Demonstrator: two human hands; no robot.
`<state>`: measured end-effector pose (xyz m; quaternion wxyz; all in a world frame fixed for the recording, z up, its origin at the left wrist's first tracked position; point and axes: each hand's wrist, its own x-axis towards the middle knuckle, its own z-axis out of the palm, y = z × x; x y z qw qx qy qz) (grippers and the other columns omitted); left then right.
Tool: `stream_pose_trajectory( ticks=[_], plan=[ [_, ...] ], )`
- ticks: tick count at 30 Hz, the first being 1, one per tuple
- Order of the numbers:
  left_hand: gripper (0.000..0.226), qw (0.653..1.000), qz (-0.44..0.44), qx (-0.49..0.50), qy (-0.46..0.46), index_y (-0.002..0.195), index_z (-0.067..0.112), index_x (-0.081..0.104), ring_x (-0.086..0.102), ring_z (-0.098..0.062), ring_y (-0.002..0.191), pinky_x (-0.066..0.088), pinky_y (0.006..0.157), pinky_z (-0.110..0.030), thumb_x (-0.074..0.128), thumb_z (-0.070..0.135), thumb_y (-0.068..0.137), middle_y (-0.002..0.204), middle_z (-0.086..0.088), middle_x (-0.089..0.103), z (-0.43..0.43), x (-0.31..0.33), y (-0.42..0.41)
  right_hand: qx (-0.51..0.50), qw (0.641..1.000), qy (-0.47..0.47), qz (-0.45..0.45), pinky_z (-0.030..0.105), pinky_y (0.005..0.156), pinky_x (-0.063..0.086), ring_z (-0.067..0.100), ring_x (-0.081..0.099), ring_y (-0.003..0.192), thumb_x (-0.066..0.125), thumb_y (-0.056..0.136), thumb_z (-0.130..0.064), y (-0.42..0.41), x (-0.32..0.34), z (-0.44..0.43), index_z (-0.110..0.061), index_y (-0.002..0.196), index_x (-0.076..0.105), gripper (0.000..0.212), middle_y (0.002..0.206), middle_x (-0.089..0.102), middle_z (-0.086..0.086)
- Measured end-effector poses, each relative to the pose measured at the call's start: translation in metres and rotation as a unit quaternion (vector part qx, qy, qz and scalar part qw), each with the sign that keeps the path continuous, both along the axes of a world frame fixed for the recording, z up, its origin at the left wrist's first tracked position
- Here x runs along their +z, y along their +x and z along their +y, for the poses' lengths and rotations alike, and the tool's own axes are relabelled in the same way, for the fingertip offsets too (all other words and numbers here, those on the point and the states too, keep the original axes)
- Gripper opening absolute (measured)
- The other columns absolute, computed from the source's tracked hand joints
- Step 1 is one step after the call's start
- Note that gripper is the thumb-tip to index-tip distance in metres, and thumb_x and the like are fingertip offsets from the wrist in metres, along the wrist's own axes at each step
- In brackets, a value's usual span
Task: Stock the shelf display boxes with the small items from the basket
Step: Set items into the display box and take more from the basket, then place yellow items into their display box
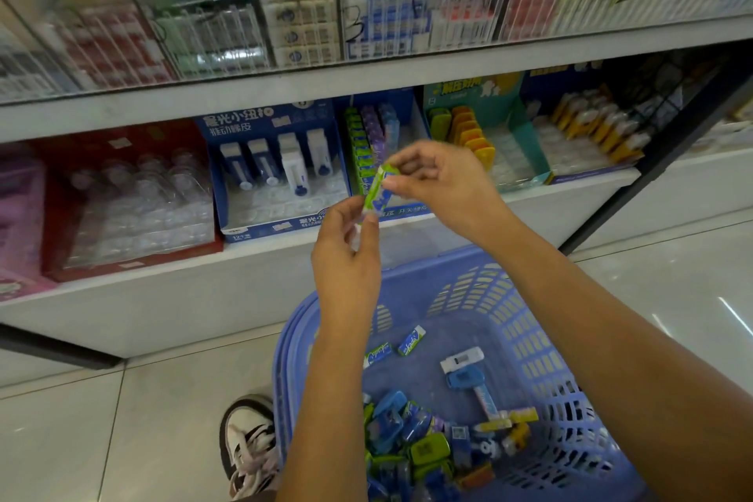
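Pinching a small green rectangular wrapped packet [379, 192] by its lower end with the left hand [346, 253] and by its upper end with the right hand [442, 185], fingers [407, 165] of both curled closed on it. Holding it tilted in the air, above the far rim of the blue perforated plastic basket [293, 342] sitting on the pale tiled floor [122, 420] and just in front of the white lower shelf [163, 277]. Apparently lining it up for the narrow blue cardboard display box [403, 100] directly behind, carrying a tight row of matching green packets [358, 153] beside purple ones. Risking a slip while passing from two hands to one, sending the packet onto the shelf edge or back among the mixed small items [411, 436] lying in the basket. Risking, too, knocking the standing green row askew by pushing in at an angle, or landing it by mistake in the neighbouring blue printed display box of white stick-shaped items [260, 120].
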<state>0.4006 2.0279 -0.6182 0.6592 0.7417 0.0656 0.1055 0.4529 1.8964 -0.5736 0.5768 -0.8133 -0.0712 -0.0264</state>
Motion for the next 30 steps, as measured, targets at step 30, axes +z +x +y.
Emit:
stream_pose_trajectory(
  ticks=[30],
  plan=[
    [0.021,0.979,-0.018,-0.023,0.202,0.082,0.012,0.067,0.055,-0.006,0.064,0.038,0.058,-0.013,0.051,0.018,0.094,0.075,0.004,0.065,0.006,-0.03,-0.004,0.055,0.948,-0.307,-0.066,0.015,0.057,0.039,0.003,0.05,0.056,0.066,0.086,-0.036,-0.019,-0.026,-0.021,-0.015,0.078,0.065,0.022,0.066,0.06,-0.005]
  ],
)
